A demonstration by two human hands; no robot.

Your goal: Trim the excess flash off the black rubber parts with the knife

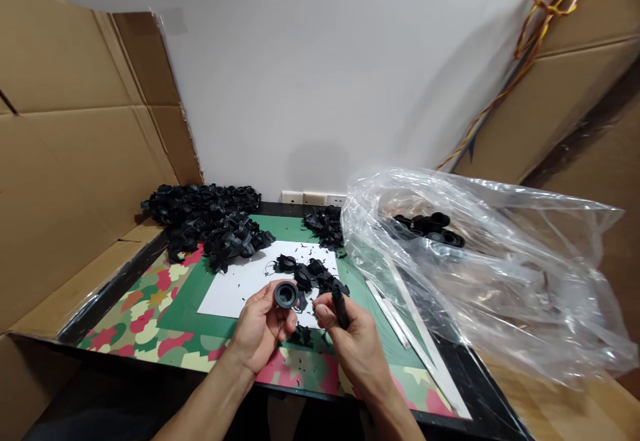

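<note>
My left hand (259, 329) is closed around a small round black rubber part (286, 295), with its hollow, stepped opening turned toward me. Close by on the right, my right hand (354, 335) grips a black pen-like handle (341, 307), which stands up between thumb and fingers; its working tip cannot be made out. The two hands are slightly apart. Beyond them, several loose black rubber pieces (313, 274) lie on a white paper sheet (225, 294). Small black scraps (301, 336) lie below, between the hands.
A large heap of black rubber pieces (210, 217) fills the back left, with a smaller pile (324, 224) at the back. On the right, a clear plastic bag (490, 281) contains black round parts (433, 227). White strips (387, 314) lie on the green mat (187, 307). Cardboard (75, 141) stands left.
</note>
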